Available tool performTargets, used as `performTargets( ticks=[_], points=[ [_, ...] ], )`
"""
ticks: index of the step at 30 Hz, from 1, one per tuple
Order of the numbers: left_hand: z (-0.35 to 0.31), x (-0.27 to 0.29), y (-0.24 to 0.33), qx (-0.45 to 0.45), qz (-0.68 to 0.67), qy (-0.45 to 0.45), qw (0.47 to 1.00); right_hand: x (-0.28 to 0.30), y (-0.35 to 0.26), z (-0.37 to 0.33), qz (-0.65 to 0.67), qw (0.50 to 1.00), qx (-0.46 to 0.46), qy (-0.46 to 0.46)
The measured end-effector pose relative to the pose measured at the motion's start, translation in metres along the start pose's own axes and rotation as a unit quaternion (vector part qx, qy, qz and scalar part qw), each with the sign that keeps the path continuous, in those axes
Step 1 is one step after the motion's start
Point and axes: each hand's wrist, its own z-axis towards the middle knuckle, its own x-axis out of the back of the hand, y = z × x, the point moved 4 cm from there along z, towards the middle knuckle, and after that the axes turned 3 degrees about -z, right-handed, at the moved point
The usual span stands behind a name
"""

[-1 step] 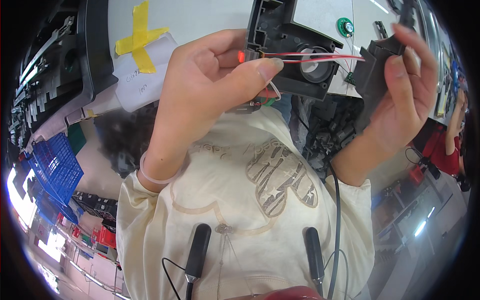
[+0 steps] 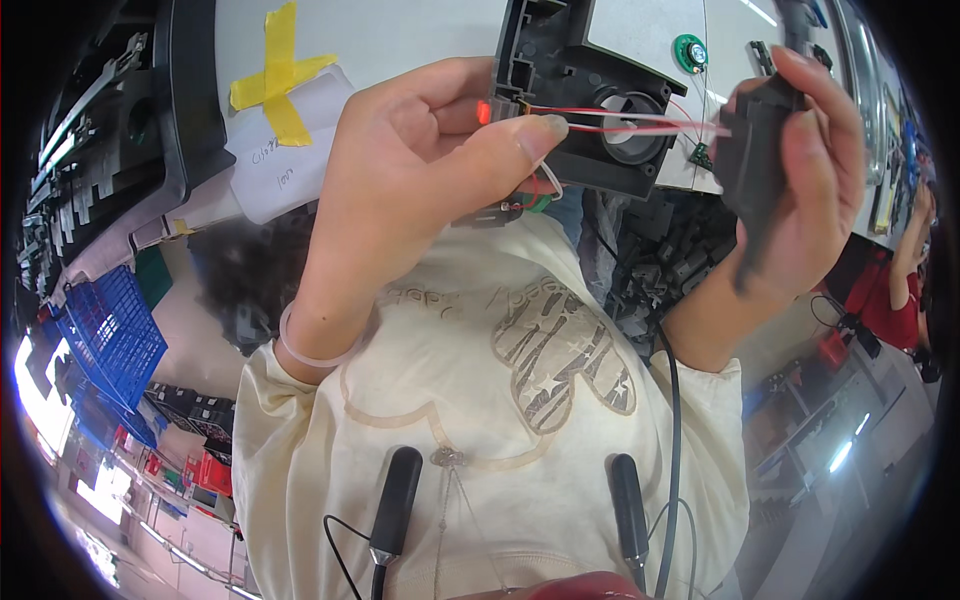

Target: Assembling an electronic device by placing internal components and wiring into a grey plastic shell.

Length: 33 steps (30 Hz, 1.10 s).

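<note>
My left hand [image 2: 430,160] is closed on a black plastic housing [image 2: 600,160], its thumb pressing near a small red part [image 2: 484,112] at the housing's left edge. A round grey-and-white piece [image 2: 630,130] sits inside the housing. Red and white wires [image 2: 620,122] stretch from beside that thumb toward my right hand [image 2: 810,180]. Between its thumb and fingers the right hand grips a dark, angular part [image 2: 755,150], blurred by motion; its kind cannot be made out. Below the left fingers hang a short red-and-white wire loop [image 2: 552,188] and a partly hidden green piece [image 2: 538,204].
A small green round speaker [image 2: 690,54] lies on the white table [image 2: 400,30] beyond the housing. Yellow tape [image 2: 283,75] crosses over a paper [image 2: 290,160] at left. Below the table edge are dark parts [image 2: 660,250]. A blue basket [image 2: 110,335] stands lower left; another person [image 2: 900,290] is at far right.
My right hand has tilted the dark part and shifted slightly downward with it; its lower tip now hangs further right. The wires moved a little. My left hand and the housing stay still.
</note>
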Motion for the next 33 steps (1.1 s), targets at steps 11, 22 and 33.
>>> performTargets(
  ticks=[11,22,33],
  points=[
    [0.002,0.0,0.001,0.019,-0.007,0.001,1.0,-0.008,0.005,-0.014,-0.084,0.994,-0.01,0.076],
    [0.006,0.0,0.001,0.025,-0.001,-0.011,1.0,-0.021,0.004,-0.023,-0.285,0.942,0.162,0.075],
    [0.008,0.004,-0.003,0.016,-0.067,-0.038,0.997,-0.023,-0.008,-0.028,-0.467,0.841,0.271,0.005]
  ],
)
